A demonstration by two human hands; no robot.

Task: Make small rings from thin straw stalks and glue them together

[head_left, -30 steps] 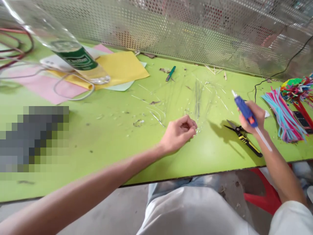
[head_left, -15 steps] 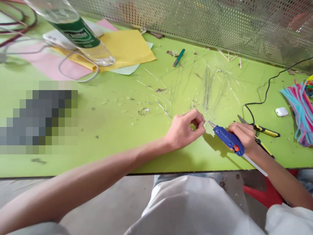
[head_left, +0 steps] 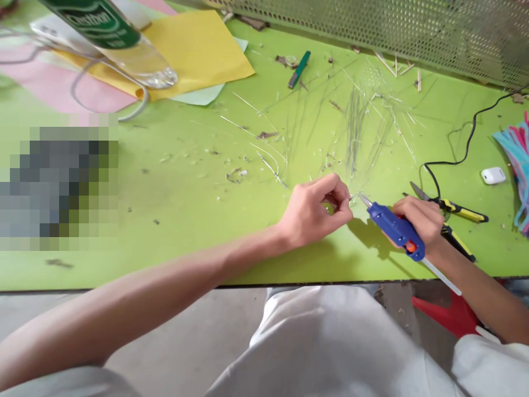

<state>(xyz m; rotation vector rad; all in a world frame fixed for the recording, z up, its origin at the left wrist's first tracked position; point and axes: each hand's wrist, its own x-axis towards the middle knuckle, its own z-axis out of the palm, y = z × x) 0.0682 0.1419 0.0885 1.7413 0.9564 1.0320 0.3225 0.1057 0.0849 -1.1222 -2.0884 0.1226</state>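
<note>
My right hand [head_left: 421,219] is closed round the handle of a blue hot glue gun [head_left: 394,229], with a pale glue stick [head_left: 441,277] poking out of its back end. The metal nozzle points up and left toward my left hand [head_left: 320,208]. Thumb and forefinger of that hand pinch a small piece of thin wire [head_left: 354,199], whose exact shape is too fine to make out. The nozzle tip is close to the wire; whether they touch I cannot tell. Beyond both hands a bunch of thin straight wires [head_left: 354,132] lies on the green table [head_left: 198,193].
Yellow-handled pliers [head_left: 465,210] lie by my right hand, near a black cord [head_left: 448,162] and a white earphone case [head_left: 493,176]. Pipe cleaners [head_left: 514,160] are at far right. A green cutter [head_left: 299,70], coloured paper [head_left: 202,52] and a bottle [head_left: 136,55] lie farther back.
The view has shifted, so things on the table appear higher in the picture. Both hands keep their grips, and the glue gun's nozzle still points at the wire in my left fingers.
</note>
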